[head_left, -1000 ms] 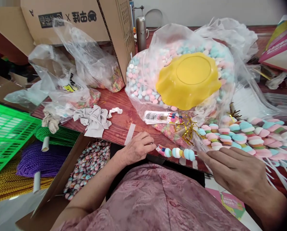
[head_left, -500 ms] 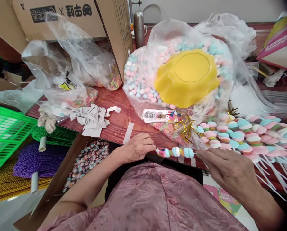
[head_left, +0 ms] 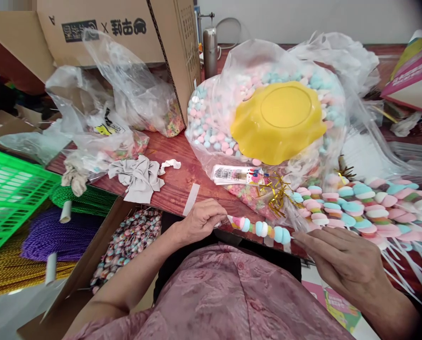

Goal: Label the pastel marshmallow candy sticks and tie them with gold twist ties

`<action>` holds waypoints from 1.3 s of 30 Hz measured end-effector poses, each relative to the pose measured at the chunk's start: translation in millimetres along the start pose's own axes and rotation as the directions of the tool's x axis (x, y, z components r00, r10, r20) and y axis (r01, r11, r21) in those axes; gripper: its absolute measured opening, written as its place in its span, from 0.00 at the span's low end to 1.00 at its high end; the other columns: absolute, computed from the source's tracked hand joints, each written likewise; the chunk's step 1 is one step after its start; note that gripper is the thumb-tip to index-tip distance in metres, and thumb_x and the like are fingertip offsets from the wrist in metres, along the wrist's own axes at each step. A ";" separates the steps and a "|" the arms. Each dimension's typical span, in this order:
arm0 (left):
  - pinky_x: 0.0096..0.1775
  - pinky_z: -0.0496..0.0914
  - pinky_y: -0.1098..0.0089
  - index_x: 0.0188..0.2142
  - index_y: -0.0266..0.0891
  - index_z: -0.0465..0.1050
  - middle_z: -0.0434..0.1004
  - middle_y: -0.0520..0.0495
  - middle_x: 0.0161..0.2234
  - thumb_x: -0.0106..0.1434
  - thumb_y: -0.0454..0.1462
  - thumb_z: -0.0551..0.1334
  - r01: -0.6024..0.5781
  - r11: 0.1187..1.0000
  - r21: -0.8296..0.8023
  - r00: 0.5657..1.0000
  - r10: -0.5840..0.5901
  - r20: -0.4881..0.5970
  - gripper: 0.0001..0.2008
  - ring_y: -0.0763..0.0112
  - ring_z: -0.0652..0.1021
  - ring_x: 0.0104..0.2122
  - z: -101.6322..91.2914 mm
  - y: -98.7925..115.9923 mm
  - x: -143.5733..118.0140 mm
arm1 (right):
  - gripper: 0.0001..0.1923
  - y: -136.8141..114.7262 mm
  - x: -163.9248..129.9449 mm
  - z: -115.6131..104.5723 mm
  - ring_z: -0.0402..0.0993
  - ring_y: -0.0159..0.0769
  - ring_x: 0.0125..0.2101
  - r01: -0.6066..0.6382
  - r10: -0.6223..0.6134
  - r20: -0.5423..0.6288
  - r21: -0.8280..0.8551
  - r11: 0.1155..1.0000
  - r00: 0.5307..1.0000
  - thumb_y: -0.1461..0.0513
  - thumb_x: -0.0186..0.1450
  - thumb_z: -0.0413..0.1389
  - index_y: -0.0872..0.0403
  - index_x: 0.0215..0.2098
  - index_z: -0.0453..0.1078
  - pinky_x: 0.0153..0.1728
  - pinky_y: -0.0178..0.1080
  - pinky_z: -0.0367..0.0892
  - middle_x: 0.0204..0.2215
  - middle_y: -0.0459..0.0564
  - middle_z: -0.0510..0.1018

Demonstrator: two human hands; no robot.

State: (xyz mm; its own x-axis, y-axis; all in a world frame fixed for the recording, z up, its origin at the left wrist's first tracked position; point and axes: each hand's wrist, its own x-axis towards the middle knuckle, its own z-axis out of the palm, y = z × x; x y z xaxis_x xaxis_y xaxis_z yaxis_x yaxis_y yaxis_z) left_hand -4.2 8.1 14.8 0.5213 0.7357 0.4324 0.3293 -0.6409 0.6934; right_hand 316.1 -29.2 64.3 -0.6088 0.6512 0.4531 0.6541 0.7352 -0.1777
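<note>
A marshmallow skewer [head_left: 263,230] in blue, white, pink and orange pieces lies level between my hands at the table's front edge. My left hand [head_left: 204,219] is closed, its fingertips pinching the left end, where a whitish tip shows. The thumb and fingers of my right hand [head_left: 341,257] pinch the thin white stick at the other end. Just beyond the skewer, printed labels [head_left: 237,174] and gold twist ties [head_left: 280,194] rest on a bag of small coloured candies. Several finished-looking marshmallow skewers [head_left: 366,208] are piled beyond my right hand.
A yellow scalloped bowl [head_left: 278,123] sits upside down on a large bag of marshmallows [head_left: 211,137]. Crumpled grey cloth [head_left: 138,177] lies left. Below the table edge stand a box of small wrapped pieces [head_left: 125,250] and a green basket [head_left: 15,198]. Cardboard boxes [head_left: 118,42] rise behind.
The view has shifted slightly, so the scene sits lower. The skewer's left end looks different: printed red and blue there has given way to a whitish tip. Both hands keep their pinch.
</note>
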 end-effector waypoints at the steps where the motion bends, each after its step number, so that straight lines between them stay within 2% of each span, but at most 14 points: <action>1: 0.34 0.69 0.71 0.35 0.36 0.74 0.76 0.45 0.28 0.69 0.32 0.55 -0.012 1.000 -0.003 1.000 0.012 -0.007 0.10 0.71 0.74 0.30 0.2 0.5 -0.2 | 0.12 0.4 0.4 -0.3 0.74 0.33 0.26 0.016 -0.016 0.013 0.005 1.000 1.000 0.70 0.66 0.52 0.50 0.42 0.74 0.27 0.37 0.64 0.28 0.45 0.79; 6: 0.36 0.71 0.69 0.37 0.36 0.74 0.78 0.42 0.31 0.68 0.31 0.54 -0.081 0.997 -0.015 0.996 0.082 0.032 0.10 0.69 0.76 0.33 2.1 7.0 0.0 | 0.12 -1.9 5.2 2.9 0.74 0.32 0.27 0.029 -0.029 0.022 0.000 1.000 0.999 0.70 0.65 0.52 0.51 0.41 0.74 0.26 0.35 0.64 0.30 0.46 0.80; 13: 0.33 0.70 0.73 0.36 0.35 0.74 0.77 0.45 0.28 0.69 0.34 0.55 0.029 0.999 -0.035 0.998 -0.031 -0.052 0.10 0.72 0.76 0.29 -4.5 11.8 -0.8 | 0.16 -12.2 5.6 11.7 0.74 0.32 0.26 -0.055 0.045 -0.080 -0.129 0.990 0.996 0.70 0.65 0.52 0.51 0.47 0.72 0.26 0.36 0.65 0.29 0.45 0.79; 21: 0.33 0.69 0.75 0.35 0.35 0.74 0.75 0.46 0.28 0.69 0.31 0.56 0.020 0.998 -0.059 0.999 -0.023 -0.040 0.09 0.74 0.75 0.28 -4.1 11.1 -0.9 | 0.14 -4.9 10.0 4.5 0.74 0.32 0.27 0.064 -0.066 0.059 0.042 0.997 0.996 0.72 0.66 0.49 0.52 0.43 0.72 0.28 0.37 0.65 0.30 0.46 0.80; 25: 0.33 0.69 0.75 0.35 0.35 0.74 0.75 0.46 0.28 0.69 0.32 0.56 0.044 0.992 -0.118 0.999 -0.046 -0.013 0.09 0.74 0.74 0.29 -1.6 14.2 -0.6 | 0.14 -2.6 11.0 6.1 0.76 0.34 0.28 0.070 -0.069 0.025 -0.071 0.995 0.997 0.72 0.65 0.50 0.53 0.43 0.72 0.28 0.38 0.66 0.32 0.48 0.81; 28: 0.32 0.68 0.74 0.35 0.35 0.75 0.75 0.47 0.28 0.69 0.34 0.56 0.139 0.977 -0.161 0.990 -0.138 0.020 0.09 0.75 0.73 0.28 -0.6 13.9 -1.1 | 0.15 -7.0 10.4 10.8 0.76 0.35 0.29 0.055 -0.054 0.016 -0.082 0.995 0.998 0.72 0.65 0.50 0.54 0.45 0.72 0.28 0.38 0.66 0.34 0.49 0.81; 31: 0.29 0.66 0.75 0.39 0.35 0.74 0.74 0.49 0.28 0.69 0.41 0.57 0.348 0.893 -0.284 0.937 -0.327 0.120 0.12 0.76 0.71 0.26 -4.1 11.4 0.0 | 0.15 -9.7 12.0 12.7 0.76 0.34 0.30 0.023 -0.023 -0.011 0.007 1.000 1.000 0.71 0.65 0.50 0.54 0.46 0.72 0.28 0.37 0.66 0.33 0.49 0.81; 33: 0.29 0.65 0.75 0.43 0.35 0.74 0.72 0.50 0.28 0.69 0.46 0.56 0.493 0.789 -0.367 0.866 -0.406 0.291 0.17 0.76 0.69 0.26 -10.1 10.0 3.1 | 0.15 -8.7 14.8 11.7 0.76 0.34 0.30 0.012 -0.011 -0.035 0.037 0.999 0.999 0.71 0.66 0.51 0.52 0.46 0.72 0.27 0.36 0.65 0.33 0.48 0.81; 36: 0.30 0.64 0.75 0.41 0.34 0.74 0.71 0.51 0.29 0.68 0.53 0.54 0.656 0.656 -0.375 0.726 -0.410 0.552 0.24 0.77 0.69 0.27 -21.7 9.5 12.0 | 0.15 -4.9 20.4 9.2 0.75 0.33 0.27 0.023 -0.023 -0.029 0.004 1.000 0.999 0.70 0.66 0.50 0.50 0.46 0.73 0.28 0.37 0.66 0.30 0.46 0.80; 39: 0.36 0.68 0.73 0.37 0.34 0.73 0.74 0.48 0.33 0.64 0.58 0.57 0.747 0.531 -0.400 0.628 -0.365 0.687 0.27 0.76 0.72 0.30 -31.0 10.8 24.0 | 0.14 -1.1 26.6 6.0 0.76 0.38 0.29 0.054 -0.057 -0.031 -0.079 0.995 0.998 0.68 0.67 0.50 0.50 0.45 0.74 0.29 0.40 0.67 0.30 0.48 0.80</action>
State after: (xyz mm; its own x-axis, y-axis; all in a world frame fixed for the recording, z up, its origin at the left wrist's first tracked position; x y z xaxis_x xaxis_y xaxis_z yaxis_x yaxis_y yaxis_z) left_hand -12.5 25.7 50.5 0.7482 0.5456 -0.3775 0.2489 0.2966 0.9220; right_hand 296.5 -11.6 71.3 -0.6306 0.6024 0.4894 0.6538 0.7521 -0.0834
